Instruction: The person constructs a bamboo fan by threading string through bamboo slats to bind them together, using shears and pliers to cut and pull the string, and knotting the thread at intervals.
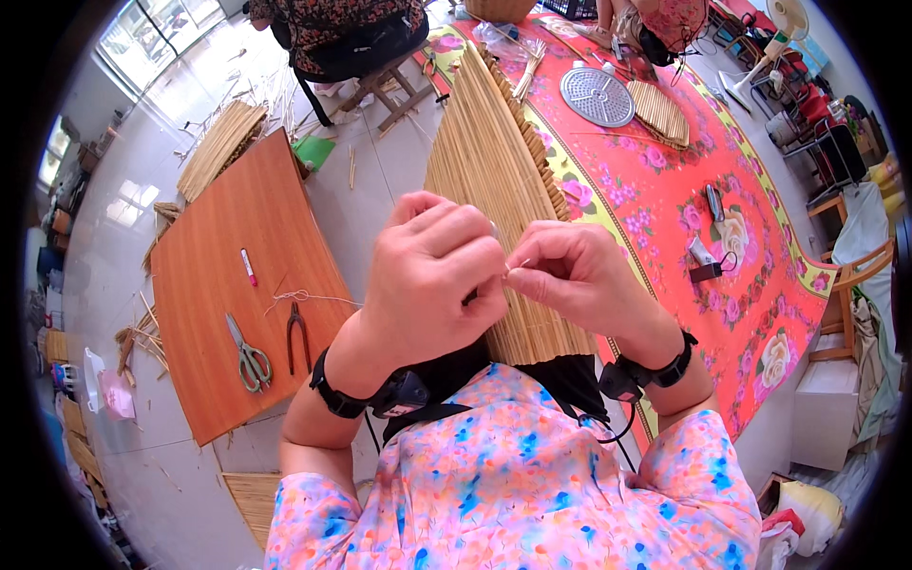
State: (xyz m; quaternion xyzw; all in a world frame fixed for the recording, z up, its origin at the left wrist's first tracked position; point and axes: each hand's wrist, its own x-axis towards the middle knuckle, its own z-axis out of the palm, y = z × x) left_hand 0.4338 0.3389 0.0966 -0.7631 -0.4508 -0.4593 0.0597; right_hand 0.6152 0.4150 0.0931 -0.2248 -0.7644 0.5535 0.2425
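Note:
My left hand (pixel 437 261) is closed, fingers curled in; whatever it grips is hidden. Close beside it, my right hand (pixel 575 275) pinches a thin pale thread (pixel 518 265) between thumb and forefinger, its short end showing at the fingertips. Beneath both hands, a long woven panel of straw-coloured stalks (pixel 484 161) lies across my lap and stretches away from me, its right edge fringed with bundled ends. A white string (pixel 328 297) on the brown board runs toward my left wrist; I cannot tell whether it joins the thread in my fingers.
On the brown board (pixel 228 237) at left lie green-handled scissors (pixel 249 356), dark pliers (pixel 298 337) and a marker (pixel 249 268). The red floral mat (pixel 665 285) at right bears a round perforated metal disc (pixel 597 96) and a small woven piece (pixel 658 114). Another person (pixel 332 28) sits ahead.

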